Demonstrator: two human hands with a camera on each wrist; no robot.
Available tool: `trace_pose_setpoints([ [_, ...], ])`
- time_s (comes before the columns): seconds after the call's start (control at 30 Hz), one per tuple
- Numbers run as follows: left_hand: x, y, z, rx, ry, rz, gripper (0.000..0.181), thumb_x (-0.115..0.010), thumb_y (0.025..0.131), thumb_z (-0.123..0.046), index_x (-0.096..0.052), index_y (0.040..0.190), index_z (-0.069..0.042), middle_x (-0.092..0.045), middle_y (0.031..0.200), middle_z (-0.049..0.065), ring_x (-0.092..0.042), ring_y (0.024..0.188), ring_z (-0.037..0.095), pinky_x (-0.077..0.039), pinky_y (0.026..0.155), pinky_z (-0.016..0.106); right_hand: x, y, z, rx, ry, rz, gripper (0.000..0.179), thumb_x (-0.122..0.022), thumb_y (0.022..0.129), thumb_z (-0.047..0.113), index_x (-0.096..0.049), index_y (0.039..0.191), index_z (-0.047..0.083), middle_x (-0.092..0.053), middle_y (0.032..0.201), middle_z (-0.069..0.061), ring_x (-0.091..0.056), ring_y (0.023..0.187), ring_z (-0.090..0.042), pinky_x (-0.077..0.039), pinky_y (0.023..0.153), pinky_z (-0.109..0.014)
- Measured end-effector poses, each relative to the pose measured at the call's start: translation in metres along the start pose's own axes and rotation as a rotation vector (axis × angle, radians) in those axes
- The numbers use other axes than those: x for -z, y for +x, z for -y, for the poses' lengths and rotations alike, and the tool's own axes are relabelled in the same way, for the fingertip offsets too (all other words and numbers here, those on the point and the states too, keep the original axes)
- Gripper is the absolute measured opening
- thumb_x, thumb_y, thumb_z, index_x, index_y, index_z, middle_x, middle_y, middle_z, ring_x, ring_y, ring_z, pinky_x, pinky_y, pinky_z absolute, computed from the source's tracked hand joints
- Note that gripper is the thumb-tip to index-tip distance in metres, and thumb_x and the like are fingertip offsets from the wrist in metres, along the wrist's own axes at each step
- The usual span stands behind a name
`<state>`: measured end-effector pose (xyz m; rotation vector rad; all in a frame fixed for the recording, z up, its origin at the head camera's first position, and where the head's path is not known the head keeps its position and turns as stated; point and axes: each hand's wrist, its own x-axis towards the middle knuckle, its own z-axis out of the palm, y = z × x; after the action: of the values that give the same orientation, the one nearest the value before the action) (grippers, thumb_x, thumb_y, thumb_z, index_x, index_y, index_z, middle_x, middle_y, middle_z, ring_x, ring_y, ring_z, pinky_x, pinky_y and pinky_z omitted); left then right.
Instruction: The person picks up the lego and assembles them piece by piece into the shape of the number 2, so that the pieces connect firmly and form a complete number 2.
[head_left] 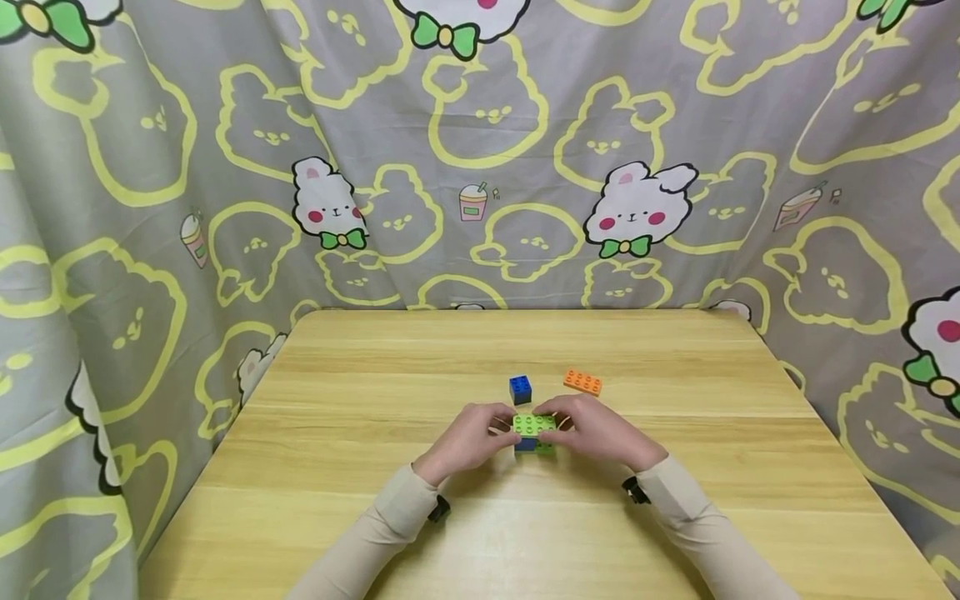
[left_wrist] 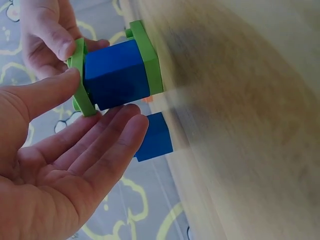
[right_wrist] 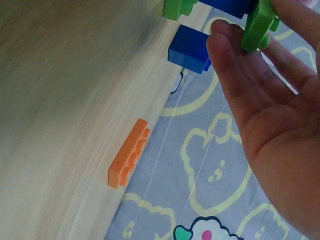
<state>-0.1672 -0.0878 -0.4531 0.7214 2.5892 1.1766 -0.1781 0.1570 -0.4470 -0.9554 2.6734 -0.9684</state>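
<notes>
In front of me stands a small stack of toy building bricks. Its top is a flat light-green brick (head_left: pixel 534 422) with studs; below is a blue brick (left_wrist: pixel 117 75) at the left end, on a second flat green brick (left_wrist: pixel 148 62) resting on the table. My left hand (head_left: pixel 468 437) pinches the left end of the top green brick between thumb and fingers. From the other side my right hand (head_left: pixel 600 433) holds the right end the same way. Just behind the stack sits a loose blue brick (right_wrist: pixel 189 48), near the fingertips of both hands.
An orange flat brick (head_left: pixel 582 382) lies farther back on the right of the wooden table (head_left: pixel 360 358). A patterned grey curtain (head_left: pixel 525 242) hangs behind the table and along both sides.
</notes>
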Motion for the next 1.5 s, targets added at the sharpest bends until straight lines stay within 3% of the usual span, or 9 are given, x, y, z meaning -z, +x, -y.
trace_pose_setpoints([
  [0.17, 0.0007, -0.0001, -0.0005, -0.012, -0.010, -0.003, 0.035, -0.070, 0.099, -0.020, -0.067, 0.131, -0.005, -0.074, 0.118, 0.007, -0.072, 0.103, 0.018, -0.057, 0.089, 0.026, 0.0013, 0.0000, 0.0002, 0.012, -0.003, 0.001, 0.030, -0.076, 0.094, 0.028, -0.074, 0.122, 0.016, -0.074, 0.113, 0.005, -0.065, 0.087, -0.004, -0.058, 0.077, -0.026],
  [0.63, -0.0009, -0.0009, 0.0002, -0.020, -0.029, -0.024, 0.029, -0.072, 0.097, -0.016, -0.071, 0.124, -0.006, -0.076, 0.113, 0.006, -0.073, 0.099, 0.017, -0.058, 0.087, 0.028, -0.0007, -0.0009, -0.0026, 0.017, 0.013, -0.008, 0.032, -0.076, 0.094, 0.031, -0.075, 0.121, 0.013, -0.074, 0.107, 0.005, -0.061, 0.082, -0.003, -0.054, 0.070, -0.022],
  [1.5, 0.0002, 0.0016, 0.0002, 0.002, -0.051, -0.011, 0.028, -0.075, 0.094, -0.014, -0.073, 0.121, -0.006, -0.075, 0.115, 0.009, -0.074, 0.097, 0.022, -0.059, 0.083, 0.026, 0.0010, 0.0004, -0.0016, 0.036, 0.005, 0.012, 0.029, -0.076, 0.094, 0.028, -0.075, 0.118, 0.013, -0.072, 0.100, 0.009, -0.061, 0.079, -0.002, -0.054, 0.071, -0.022],
])
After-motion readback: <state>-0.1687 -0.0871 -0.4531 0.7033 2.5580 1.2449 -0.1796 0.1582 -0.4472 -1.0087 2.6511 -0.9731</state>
